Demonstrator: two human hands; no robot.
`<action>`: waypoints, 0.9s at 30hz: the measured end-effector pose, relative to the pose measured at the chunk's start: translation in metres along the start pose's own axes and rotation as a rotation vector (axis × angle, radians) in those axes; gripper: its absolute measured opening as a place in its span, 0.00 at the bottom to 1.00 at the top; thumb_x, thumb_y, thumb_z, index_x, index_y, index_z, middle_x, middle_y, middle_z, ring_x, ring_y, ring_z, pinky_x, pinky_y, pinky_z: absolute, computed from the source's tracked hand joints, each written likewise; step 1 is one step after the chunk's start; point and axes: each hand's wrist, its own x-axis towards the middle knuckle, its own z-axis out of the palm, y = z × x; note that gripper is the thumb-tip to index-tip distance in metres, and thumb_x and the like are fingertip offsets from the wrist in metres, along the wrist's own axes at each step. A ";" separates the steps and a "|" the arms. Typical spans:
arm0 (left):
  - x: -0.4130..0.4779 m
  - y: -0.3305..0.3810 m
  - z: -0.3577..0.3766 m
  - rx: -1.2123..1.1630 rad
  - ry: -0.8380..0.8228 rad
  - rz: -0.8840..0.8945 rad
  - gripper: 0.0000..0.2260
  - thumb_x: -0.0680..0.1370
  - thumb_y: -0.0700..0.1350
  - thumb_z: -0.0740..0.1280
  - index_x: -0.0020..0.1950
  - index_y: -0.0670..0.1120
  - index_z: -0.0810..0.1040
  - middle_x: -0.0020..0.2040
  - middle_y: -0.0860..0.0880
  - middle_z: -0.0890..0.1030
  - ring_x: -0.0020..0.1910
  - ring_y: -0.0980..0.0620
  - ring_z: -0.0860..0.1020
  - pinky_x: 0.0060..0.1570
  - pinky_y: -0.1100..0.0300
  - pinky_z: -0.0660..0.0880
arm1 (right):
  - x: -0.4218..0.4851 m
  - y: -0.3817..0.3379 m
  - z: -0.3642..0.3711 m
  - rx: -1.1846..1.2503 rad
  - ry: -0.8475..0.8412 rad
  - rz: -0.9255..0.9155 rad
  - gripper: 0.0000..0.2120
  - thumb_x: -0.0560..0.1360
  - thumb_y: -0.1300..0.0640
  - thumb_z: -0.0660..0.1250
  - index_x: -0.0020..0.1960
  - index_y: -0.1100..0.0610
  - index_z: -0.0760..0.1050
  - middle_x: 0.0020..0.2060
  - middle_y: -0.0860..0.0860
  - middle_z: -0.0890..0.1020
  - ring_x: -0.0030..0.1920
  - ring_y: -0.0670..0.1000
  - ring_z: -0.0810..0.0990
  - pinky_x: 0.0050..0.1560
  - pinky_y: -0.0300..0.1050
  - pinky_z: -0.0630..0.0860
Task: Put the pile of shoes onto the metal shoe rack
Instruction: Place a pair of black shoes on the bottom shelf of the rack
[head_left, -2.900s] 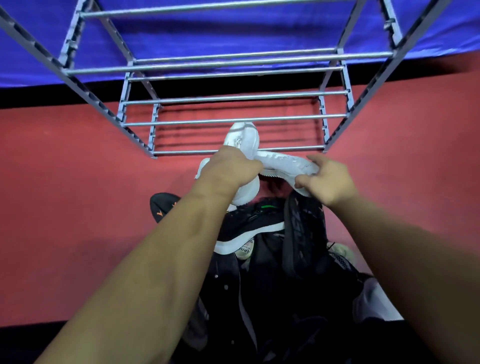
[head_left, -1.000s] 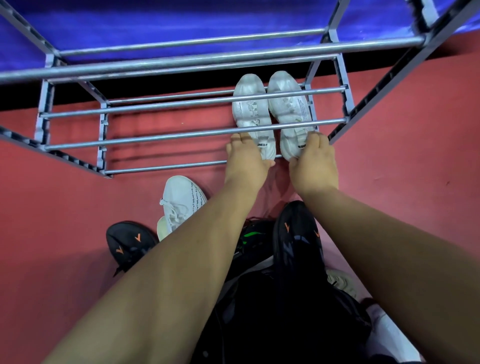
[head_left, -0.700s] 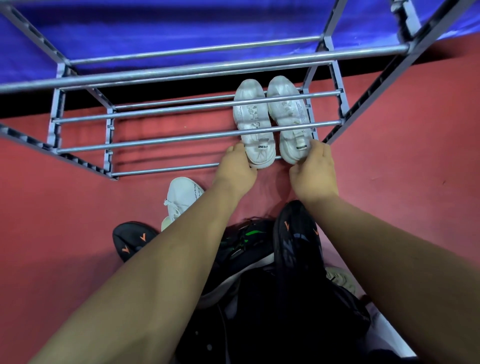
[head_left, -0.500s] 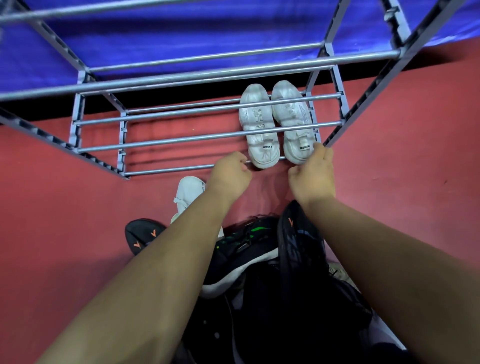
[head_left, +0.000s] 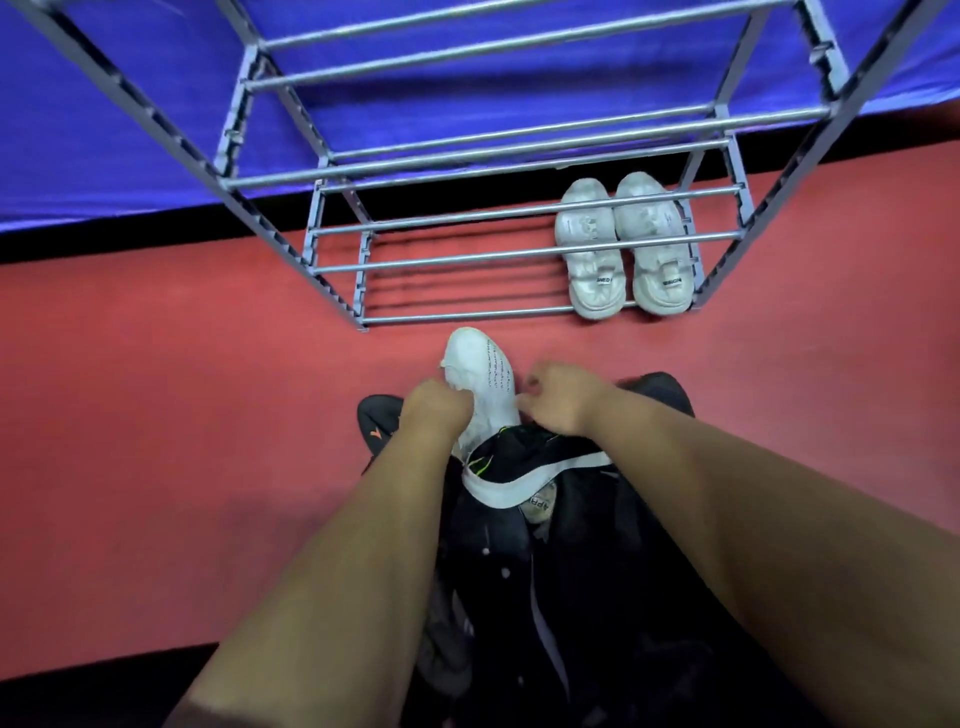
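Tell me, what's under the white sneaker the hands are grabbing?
The white sneaker has its toe over red floor, its heel on the pile of dark shoes. The hands cover the rest.

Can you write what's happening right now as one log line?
step: grabbing next shoe | left hand: on white sneaker | right hand: beside it | shoe rack: one white pair, bottom right

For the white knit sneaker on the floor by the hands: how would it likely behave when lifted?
The white knit sneaker looks soft-topped, so its upper would probably flex under a grip. It seems light for its size, likely a one-hand lift. The left hand is at its laces; lifted from there, the toe may sag.
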 end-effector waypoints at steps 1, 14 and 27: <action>-0.006 -0.006 0.002 -0.028 -0.055 0.001 0.14 0.79 0.46 0.65 0.60 0.40 0.80 0.56 0.41 0.83 0.55 0.39 0.82 0.49 0.54 0.77 | -0.004 -0.005 0.007 -0.039 -0.076 -0.020 0.15 0.84 0.47 0.61 0.59 0.57 0.79 0.62 0.57 0.83 0.59 0.59 0.80 0.54 0.46 0.71; -0.041 -0.093 0.013 -0.520 -0.104 -0.054 0.05 0.82 0.39 0.65 0.49 0.46 0.79 0.47 0.42 0.85 0.41 0.46 0.83 0.44 0.53 0.81 | -0.035 -0.019 0.035 -0.394 0.034 0.075 0.23 0.83 0.38 0.56 0.57 0.53 0.82 0.59 0.54 0.84 0.60 0.59 0.81 0.57 0.52 0.75; -0.031 -0.177 0.022 0.142 -0.106 -0.254 0.19 0.78 0.49 0.70 0.67 0.44 0.80 0.64 0.44 0.82 0.61 0.43 0.82 0.56 0.52 0.81 | -0.031 -0.038 0.097 -0.305 0.188 0.196 0.37 0.76 0.28 0.61 0.70 0.57 0.70 0.62 0.54 0.80 0.72 0.62 0.68 0.68 0.62 0.63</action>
